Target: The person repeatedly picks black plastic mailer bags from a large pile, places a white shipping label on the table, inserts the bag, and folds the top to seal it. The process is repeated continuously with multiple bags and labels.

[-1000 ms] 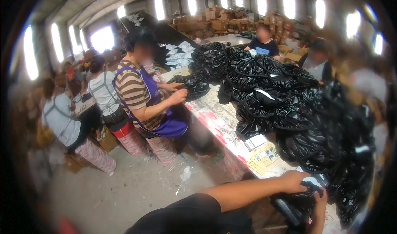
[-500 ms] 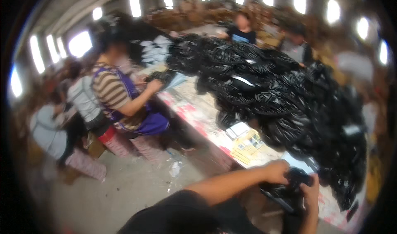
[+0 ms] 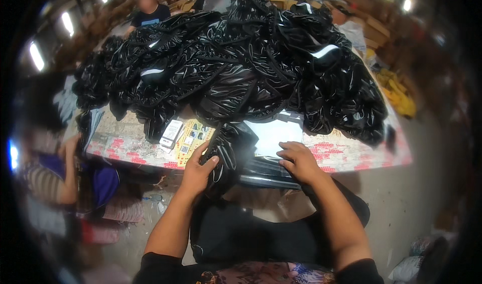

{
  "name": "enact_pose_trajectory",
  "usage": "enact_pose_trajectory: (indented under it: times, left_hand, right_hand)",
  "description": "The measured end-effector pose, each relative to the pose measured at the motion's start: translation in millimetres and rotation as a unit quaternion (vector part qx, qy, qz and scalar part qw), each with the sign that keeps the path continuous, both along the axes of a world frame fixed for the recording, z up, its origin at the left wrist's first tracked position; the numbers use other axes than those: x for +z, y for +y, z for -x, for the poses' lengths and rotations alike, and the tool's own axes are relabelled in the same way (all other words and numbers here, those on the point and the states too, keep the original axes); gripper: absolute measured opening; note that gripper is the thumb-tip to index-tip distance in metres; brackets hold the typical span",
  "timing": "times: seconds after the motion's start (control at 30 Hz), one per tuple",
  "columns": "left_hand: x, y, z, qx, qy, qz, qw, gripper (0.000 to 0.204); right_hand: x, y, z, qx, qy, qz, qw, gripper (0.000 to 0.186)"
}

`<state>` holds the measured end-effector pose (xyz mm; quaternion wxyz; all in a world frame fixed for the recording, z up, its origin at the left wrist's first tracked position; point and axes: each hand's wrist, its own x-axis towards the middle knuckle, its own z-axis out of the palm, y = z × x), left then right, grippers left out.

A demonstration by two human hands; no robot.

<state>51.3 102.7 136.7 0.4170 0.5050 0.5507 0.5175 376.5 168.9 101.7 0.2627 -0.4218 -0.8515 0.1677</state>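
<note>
My left hand (image 3: 199, 169) grips a glossy black gathered fabric piece (image 3: 224, 151) at the table's near edge, with the thumb on top of it. The piece hangs partly over the edge and its right side is blurred. My right hand (image 3: 299, 162) is held apart from it, fingers spread and slightly bent, holding nothing that shows. Just beyond those fingers lie pale flat sheets or bags (image 3: 278, 133). Below them, a dark glossy flat strip (image 3: 268, 180) runs along the table edge. Behind both hands rises a large heap of similar black glossy pieces (image 3: 231, 86).
Yellow printed sheets (image 3: 193, 137) and a small stack of white cards (image 3: 171, 132) lie left of my left hand. The pale, red-marked table (image 3: 346, 153) curves around the heap. A person in a striped top (image 3: 50, 181) works at the left; others stand behind the heap.
My view has swung right and down to face the heap. Both hands were together on a black item; now the left grips a black piece and the right is apart and open.
</note>
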Motion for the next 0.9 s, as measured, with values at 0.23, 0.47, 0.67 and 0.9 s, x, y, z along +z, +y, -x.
enact_pose_trajectory:
  times: [0.23, 0.47, 0.67, 0.9]
  left_hand:
    - [9.6, -1.3, -20.3, -0.03, -0.065, -0.031, 0.997, 0.048]
    - [27.4, -2.1, -42.9, -0.25, 0.215, 0.107, 0.938, 0.057]
    - [5.1, 26.9, -48.2, -0.059, -0.133, 0.136, 0.98, 0.053]
    - [-32.5, 29.5, -86.2, -0.074, 0.194, 0.05, 0.977, 0.054]
  right_hand:
    - [7.7, 11.1, 4.2, -0.009, -0.03, -0.031, 0.999, 0.017]
    - [36.3, 13.5, 29.4, -0.112, 0.073, -0.091, 0.987, 0.007]
    - [32.0, -5.3, 34.8, -0.075, 0.024, -0.165, 0.983, 0.014]
    - [23.8, -19.9, 52.5, -0.078, 0.07, -0.176, 0.979, 0.017]
